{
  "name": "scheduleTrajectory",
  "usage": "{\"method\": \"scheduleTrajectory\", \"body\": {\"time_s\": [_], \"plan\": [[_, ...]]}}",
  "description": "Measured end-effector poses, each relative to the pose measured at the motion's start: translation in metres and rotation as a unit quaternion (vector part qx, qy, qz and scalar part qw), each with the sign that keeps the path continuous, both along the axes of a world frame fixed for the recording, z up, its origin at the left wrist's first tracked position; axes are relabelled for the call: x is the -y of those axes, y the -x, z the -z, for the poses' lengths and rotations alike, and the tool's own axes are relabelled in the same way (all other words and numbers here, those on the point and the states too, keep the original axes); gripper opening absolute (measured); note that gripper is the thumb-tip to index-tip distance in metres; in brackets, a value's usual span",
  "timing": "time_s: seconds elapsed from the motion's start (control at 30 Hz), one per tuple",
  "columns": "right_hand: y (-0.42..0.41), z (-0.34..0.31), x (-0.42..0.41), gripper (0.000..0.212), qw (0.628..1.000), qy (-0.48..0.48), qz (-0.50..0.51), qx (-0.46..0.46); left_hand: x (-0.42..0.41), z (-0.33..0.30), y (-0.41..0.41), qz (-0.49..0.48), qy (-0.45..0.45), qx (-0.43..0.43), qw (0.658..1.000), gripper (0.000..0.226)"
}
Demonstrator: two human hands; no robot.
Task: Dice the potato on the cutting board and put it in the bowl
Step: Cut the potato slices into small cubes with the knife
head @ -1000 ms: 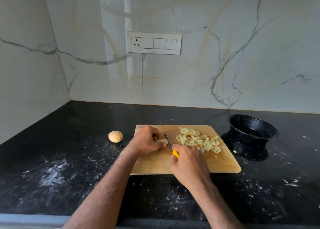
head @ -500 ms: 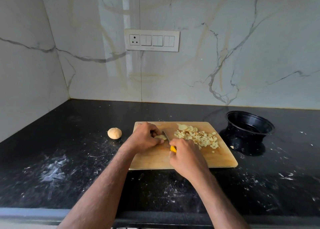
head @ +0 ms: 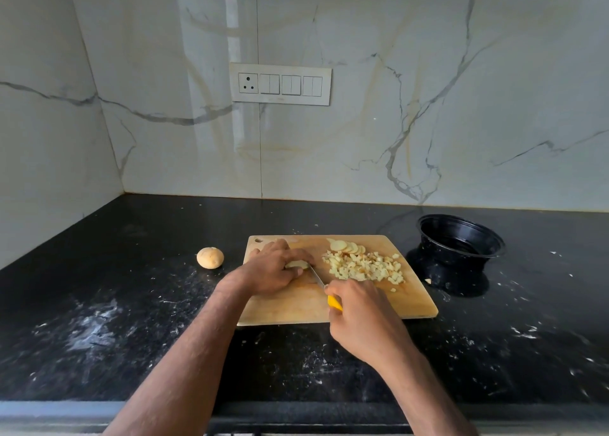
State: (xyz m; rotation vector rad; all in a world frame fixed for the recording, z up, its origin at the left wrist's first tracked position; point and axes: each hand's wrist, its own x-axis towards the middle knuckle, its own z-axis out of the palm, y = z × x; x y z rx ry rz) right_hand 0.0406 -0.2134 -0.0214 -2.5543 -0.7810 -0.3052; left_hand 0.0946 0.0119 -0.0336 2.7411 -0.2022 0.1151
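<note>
Potato piece (head: 296,264) still pinned by curled left hand (head: 275,271); knife (head: 317,279), gripped by right hand (head: 359,317), has barely advanced.
Diced heap (head: 365,266) at the cutting board's (head: 286,313) two o'clock remains; bowl (head: 461,238) unfilled.

My left hand (head: 275,272) and right hand (head: 357,307) crowd the left and near-middle of the cutting board (head: 290,310), the knife (head: 321,285) crossing the gap between them. The diced pile (head: 365,267) and slices (head: 346,247) block the board's far right. The bowl (head: 459,238) stands apart to the right, bare counter (head: 494,320) between. A whole potato (head: 210,257) sits left of the board.
</note>
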Motion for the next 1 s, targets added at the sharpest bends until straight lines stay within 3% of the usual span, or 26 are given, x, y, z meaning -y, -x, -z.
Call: {"method": "scheduleTrajectory", "body": {"time_s": [0.1, 0.23, 0.47, 1.0], "plan": [[-0.001, -0.006, 0.013, 0.015, 1.000, 0.002, 0.012, -0.019, 0.000, 0.000, 0.001, 0.006, 0.008, 0.006, 1.000, 0.030], [-0.005, -0.012, 0.015, 0.010, 0.996, -0.074, 0.046, -0.005, -0.001, 0.001, 0.003, 0.015, 0.043, 0.018, 0.999, 0.036], [-0.010, 0.004, -0.025, 0.026, 0.992, -0.105, 0.059, 0.020, -0.005, 0.001, 0.002, -0.024, 0.153, 0.073, 0.985, 0.052], [-0.027, 0.009, -0.039, 0.030, 0.997, -0.055, 0.045, 0.016, -0.005, -0.006, 0.004, -0.032, 0.129, 0.080, 0.988, 0.040]]}}
